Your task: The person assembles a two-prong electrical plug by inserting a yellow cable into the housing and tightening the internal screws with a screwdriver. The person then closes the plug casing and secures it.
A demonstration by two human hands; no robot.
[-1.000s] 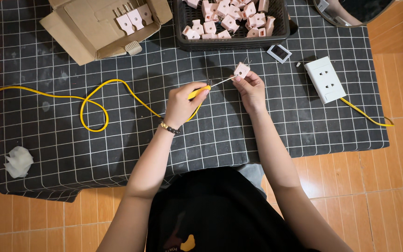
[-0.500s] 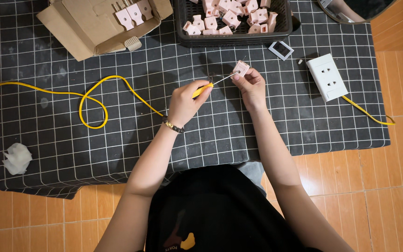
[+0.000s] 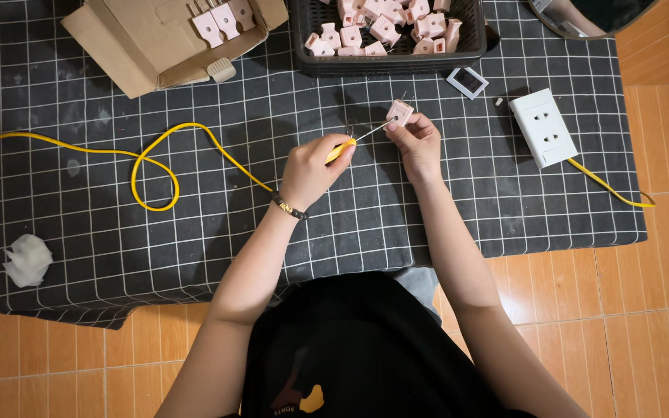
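Now small pink plug (image 3: 399, 113), right hand (image 3: 418, 144) pinching; yellow-handled screwdriver (image 3: 348, 145) touching.

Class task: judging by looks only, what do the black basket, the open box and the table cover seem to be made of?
Basket: likely moulded plastic, with a matte black lattice wall. Box: cardboard, dull brown, with folded flaps. Cover: probably cloth or soft vinyl, dark with a white grid, draping over the edge.

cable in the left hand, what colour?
Yellow: the cable, held by the left hand; head view shows it best.
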